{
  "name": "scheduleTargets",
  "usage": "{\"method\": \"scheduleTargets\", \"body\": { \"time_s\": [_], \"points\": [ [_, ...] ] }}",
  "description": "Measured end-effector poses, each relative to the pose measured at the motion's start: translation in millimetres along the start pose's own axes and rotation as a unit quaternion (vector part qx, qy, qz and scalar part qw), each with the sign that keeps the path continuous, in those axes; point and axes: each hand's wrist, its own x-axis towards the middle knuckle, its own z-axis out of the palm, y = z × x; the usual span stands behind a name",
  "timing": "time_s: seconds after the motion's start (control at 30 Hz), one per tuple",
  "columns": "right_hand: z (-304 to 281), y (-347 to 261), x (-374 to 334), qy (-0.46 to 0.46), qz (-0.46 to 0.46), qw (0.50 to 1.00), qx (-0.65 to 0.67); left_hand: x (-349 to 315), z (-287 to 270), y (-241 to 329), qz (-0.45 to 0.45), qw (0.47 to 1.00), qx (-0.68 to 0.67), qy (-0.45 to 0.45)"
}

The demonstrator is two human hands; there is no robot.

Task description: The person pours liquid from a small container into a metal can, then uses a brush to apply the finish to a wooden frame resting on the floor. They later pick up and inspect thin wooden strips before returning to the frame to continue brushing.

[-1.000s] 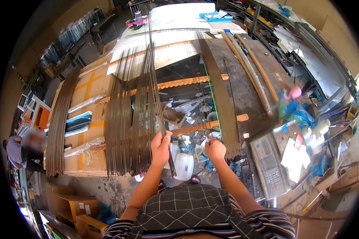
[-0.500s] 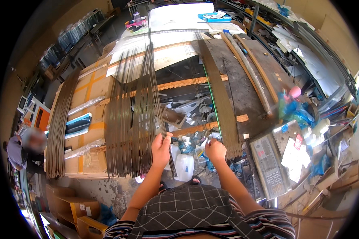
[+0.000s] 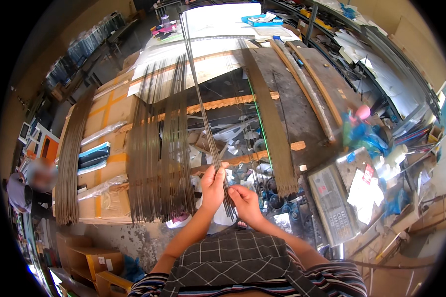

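The right hand (image 3: 245,202), fingertips drawn together, meets the rod bundle (image 3: 205,119) near its near end; whether its grip pinches a rod, I cannot tell. Just beyond, the left hand's (image 3: 213,189) grip is closed around the bundle, which slants away past loose rods (image 3: 173,148) toward white sheeting (image 3: 223,17).

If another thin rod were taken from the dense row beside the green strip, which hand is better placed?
Right, most likely: the right hand is nearer that dense row of thin rods, while the left hand is closed around a held bundle.
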Motion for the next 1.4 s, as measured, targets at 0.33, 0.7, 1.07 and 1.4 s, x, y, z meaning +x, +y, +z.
{"method": "scheduleTargets", "body": {
  "time_s": [0.33, 0.7, 1.07, 1.4],
  "points": [
    [-40.2, 31.3, 15.4, 0.182, -0.138, 0.925, -0.304, 18.4, -20.1, 14.8, -0.010, 0.999, -0.001, 0.035],
    [-69.1, 62.7, 33.6, 0.217, -0.077, 0.876, -0.423, 12.7, -29.3, 13.6, -0.005, 0.999, 0.015, 0.047],
    [-73.3, 83.4, 38.4, 0.186, -0.049, 0.861, -0.470, 7.7, -27.9, 12.2, -0.014, 0.999, 0.015, 0.033],
    [-74.0, 77.7, 46.4, 0.097, -0.006, 0.777, -0.622, 6.7, -29.3, 8.7, -0.012, 0.999, 0.043, 0.031]
  ]
}}
